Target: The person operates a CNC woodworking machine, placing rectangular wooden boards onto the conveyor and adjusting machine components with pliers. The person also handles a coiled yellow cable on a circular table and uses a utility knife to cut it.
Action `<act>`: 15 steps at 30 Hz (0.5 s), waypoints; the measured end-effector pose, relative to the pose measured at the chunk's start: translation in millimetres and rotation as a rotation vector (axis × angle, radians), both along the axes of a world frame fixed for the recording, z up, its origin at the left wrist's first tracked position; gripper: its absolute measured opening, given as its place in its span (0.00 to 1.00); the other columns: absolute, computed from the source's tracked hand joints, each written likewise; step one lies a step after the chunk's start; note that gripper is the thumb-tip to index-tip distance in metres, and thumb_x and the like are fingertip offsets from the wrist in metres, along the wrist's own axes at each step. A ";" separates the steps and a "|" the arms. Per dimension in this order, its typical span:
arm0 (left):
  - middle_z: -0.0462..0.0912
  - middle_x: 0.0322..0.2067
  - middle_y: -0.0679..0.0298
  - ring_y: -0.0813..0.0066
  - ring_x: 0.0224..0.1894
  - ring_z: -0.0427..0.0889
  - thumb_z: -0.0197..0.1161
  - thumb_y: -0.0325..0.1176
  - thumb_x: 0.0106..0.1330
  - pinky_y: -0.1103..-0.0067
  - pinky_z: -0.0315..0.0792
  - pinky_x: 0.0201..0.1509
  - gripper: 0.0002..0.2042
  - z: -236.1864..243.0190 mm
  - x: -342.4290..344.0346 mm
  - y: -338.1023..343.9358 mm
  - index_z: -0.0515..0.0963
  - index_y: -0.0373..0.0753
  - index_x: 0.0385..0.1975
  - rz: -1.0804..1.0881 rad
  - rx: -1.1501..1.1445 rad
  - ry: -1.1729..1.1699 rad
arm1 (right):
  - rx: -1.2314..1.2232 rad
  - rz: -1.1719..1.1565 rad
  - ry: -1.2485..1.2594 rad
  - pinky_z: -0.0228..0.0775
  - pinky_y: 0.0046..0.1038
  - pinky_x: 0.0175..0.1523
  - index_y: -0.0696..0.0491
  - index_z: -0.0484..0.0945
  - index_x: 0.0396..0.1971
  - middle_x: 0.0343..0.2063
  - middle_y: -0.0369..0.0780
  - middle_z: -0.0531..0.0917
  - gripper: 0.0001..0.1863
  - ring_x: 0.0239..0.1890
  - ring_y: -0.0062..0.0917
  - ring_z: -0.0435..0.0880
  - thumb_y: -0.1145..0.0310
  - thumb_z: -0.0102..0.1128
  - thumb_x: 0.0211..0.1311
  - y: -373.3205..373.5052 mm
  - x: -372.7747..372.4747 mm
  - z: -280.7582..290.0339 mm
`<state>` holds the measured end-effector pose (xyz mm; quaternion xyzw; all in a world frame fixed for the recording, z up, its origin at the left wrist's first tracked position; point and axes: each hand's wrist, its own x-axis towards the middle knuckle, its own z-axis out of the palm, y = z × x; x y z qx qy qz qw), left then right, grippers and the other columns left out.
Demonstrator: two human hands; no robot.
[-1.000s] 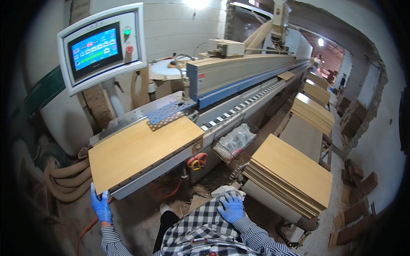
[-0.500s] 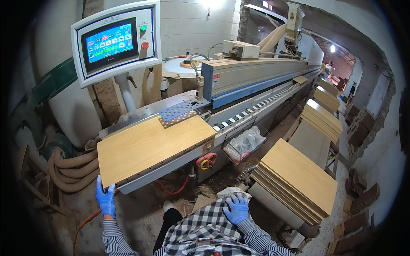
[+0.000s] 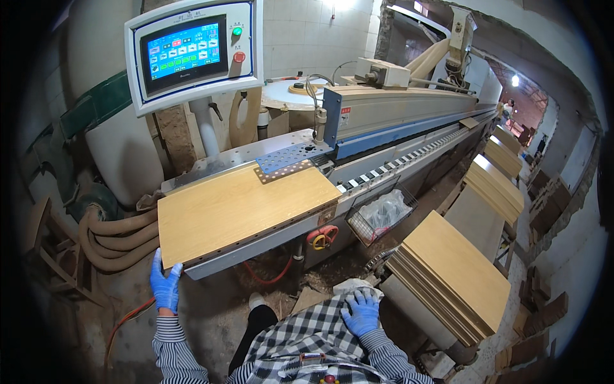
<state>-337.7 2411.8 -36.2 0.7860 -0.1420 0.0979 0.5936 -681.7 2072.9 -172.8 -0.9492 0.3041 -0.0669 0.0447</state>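
Observation:
My left hand (image 3: 165, 282), in a blue glove, touches the near left corner of a wood-grain panel (image 3: 243, 214). Its fingers are stretched and its thumb is spread apart along the panel's edges. The panel lies flat on the infeed bed of a long edge-processing machine (image 3: 396, 121), with small holes along its near edge. A perforated plate (image 3: 288, 161), part blue, overlaps the panel's far right corner. My right hand (image 3: 362, 312), also blue-gloved, rests flat with fingers apart on a checked black-and-white apron (image 3: 294, 339).
A stack of similar panels (image 3: 454, 275) stands at my right, with more stacks (image 3: 492, 185) farther back. A control screen (image 3: 185, 54) rises at the far left above thick hoses (image 3: 121, 246). A wire basket with clear plastic (image 3: 382, 214) hangs beside the machine.
The whole scene has shifted slightly right and up in the picture. My left hand stays at the panel's corner, and my right hand stays on the apron.

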 end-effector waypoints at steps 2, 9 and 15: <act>0.66 0.61 0.54 0.65 0.61 0.67 0.66 0.29 0.55 0.73 0.59 0.65 0.31 0.1 0.6 -1.0 0.64 0.31 0.61 0.000 0.010 -0.021 | 0.009 -0.003 0.010 0.34 0.48 0.70 0.46 0.73 0.52 0.59 0.43 0.68 0.25 0.66 0.40 0.56 0.49 0.52 0.57 0.4 0.4 1.5; 0.60 0.65 0.56 0.58 0.69 0.52 0.71 0.47 0.47 0.62 0.35 0.72 0.33 14.1 -4.6 -40.0 0.73 0.38 0.53 0.164 0.548 -0.164 | 0.005 -0.010 0.011 0.35 0.47 0.70 0.45 0.73 0.52 0.60 0.43 0.67 0.25 0.66 0.39 0.56 0.49 0.52 0.57 -0.8 -0.2 1.9; 0.60 0.64 0.55 0.56 0.69 0.49 0.71 0.53 0.45 0.57 0.29 0.72 0.31 28.5 -16.3 -91.0 0.77 0.40 0.48 0.152 0.661 -0.273 | 0.028 0.016 -0.077 0.45 0.43 0.68 0.46 0.75 0.49 0.55 0.43 0.72 0.23 0.62 0.39 0.62 0.51 0.54 0.56 -2.5 -0.5 1.2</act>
